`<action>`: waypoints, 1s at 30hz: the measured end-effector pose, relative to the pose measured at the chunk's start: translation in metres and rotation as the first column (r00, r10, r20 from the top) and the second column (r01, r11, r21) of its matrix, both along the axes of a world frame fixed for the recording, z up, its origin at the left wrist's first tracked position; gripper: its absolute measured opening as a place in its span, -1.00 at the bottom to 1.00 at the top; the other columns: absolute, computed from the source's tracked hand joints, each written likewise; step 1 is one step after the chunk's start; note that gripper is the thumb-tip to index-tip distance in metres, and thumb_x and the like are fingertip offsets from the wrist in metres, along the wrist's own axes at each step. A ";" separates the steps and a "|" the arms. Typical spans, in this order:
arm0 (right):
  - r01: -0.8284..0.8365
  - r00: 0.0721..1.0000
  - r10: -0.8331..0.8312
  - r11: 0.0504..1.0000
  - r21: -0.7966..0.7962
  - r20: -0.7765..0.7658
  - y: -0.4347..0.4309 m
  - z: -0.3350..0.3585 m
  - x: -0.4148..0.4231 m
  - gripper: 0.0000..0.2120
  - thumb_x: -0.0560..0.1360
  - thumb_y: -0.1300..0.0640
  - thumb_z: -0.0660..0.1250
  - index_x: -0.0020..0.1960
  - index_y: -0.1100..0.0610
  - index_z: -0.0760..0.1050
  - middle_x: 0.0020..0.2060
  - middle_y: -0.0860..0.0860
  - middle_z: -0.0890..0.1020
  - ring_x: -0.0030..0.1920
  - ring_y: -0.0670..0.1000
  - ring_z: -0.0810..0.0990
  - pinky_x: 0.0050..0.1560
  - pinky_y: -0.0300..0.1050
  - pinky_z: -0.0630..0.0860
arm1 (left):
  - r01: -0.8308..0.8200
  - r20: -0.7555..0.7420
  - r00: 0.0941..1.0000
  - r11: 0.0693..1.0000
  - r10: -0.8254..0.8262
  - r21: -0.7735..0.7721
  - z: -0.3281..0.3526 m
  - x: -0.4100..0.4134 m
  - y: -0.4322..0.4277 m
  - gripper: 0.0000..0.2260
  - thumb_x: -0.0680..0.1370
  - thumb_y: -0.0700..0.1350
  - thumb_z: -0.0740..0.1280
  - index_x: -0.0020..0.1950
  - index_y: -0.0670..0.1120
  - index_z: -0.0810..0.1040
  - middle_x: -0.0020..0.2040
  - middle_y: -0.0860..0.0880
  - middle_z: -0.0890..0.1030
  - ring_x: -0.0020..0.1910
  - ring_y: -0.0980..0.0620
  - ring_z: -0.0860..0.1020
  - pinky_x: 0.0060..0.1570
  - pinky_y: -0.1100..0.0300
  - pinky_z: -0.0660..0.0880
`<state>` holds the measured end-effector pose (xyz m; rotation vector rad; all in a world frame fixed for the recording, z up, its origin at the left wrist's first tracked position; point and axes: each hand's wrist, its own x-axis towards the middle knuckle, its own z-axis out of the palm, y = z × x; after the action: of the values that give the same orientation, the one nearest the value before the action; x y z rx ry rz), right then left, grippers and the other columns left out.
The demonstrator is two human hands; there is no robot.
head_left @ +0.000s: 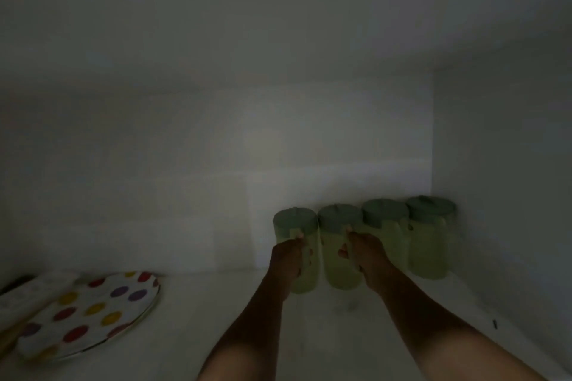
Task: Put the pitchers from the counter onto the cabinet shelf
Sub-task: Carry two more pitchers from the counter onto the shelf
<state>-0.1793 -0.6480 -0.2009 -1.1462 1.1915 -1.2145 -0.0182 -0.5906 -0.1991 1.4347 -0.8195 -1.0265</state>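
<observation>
Head view: dim, blurred pitchers, handles behind both hands.

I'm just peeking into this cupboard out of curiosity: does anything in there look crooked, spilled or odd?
Nothing stands out. Four pale green plastic pitchers with darker green lids stand upright in a row against the back wall, each hand holding one. The polka-dot plate lies flat at left.

**Interior of a white cabinet in dim light**

The view looks into a white cabinet. A plain back wall meets a side wall at the right corner, and an upper panel closes the space above. The shelf floor is white. Lighting is low and greyish. At left lies a polka-dot plate, tilted, resting partly on a blurred patterned item.
</observation>
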 end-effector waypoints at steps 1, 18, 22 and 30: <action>0.001 1.000 -0.001 1.000 0.007 -0.008 -0.004 -0.001 0.000 -0.67 0.61 -0.01 0.27 0.01 0.29 0.50 -0.20 0.11 0.58 -0.10 0.15 0.63 -0.32 -0.16 0.38 | 0.004 0.002 1.000 1.000 -0.004 0.002 0.000 0.000 -0.001 -0.78 0.56 0.02 0.39 -0.08 -0.13 0.68 -0.01 -0.20 0.74 -0.12 -0.16 0.67 -0.05 0.01 0.57; -0.037 0.881 -0.050 0.984 -0.174 -0.471 0.115 0.024 -0.053 -0.49 0.58 -0.09 0.28 0.40 0.20 0.35 0.33 0.19 0.50 0.28 0.20 0.52 0.05 -0.15 0.39 | -0.064 0.311 0.948 0.998 0.068 -0.023 0.044 -0.037 0.121 -0.62 0.62 0.18 0.21 -0.10 -0.12 0.55 0.21 -0.27 0.62 0.21 -0.23 0.60 0.25 -0.04 0.54; -0.131 0.866 0.011 0.970 -0.205 -0.500 0.182 0.030 -0.069 -0.54 0.57 -0.07 0.30 0.34 0.20 0.43 0.30 0.17 0.55 0.25 0.17 0.53 0.09 -0.17 0.39 | -0.043 0.254 0.965 0.995 0.064 -0.087 0.044 -0.070 0.193 -0.67 0.63 0.11 0.23 0.18 -0.11 0.55 0.17 -0.14 0.61 0.06 -0.14 0.58 0.06 0.10 0.51; -0.347 0.847 0.205 0.912 -0.219 -0.490 0.344 0.010 -0.092 -0.69 0.51 -0.21 0.31 0.05 0.02 0.50 0.03 0.01 0.61 0.06 0.07 0.59 0.12 0.08 0.56 | -0.102 0.202 0.973 0.992 0.116 -0.080 0.019 -0.114 0.356 -0.53 0.57 0.21 0.29 0.32 -0.10 0.50 0.28 -0.11 0.58 0.23 -0.15 0.55 0.08 0.03 0.55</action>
<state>-0.2716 -0.3042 -0.1908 -1.8494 1.1438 -0.9406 -0.1322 -0.2349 -0.1799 1.5261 -0.9055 -0.7673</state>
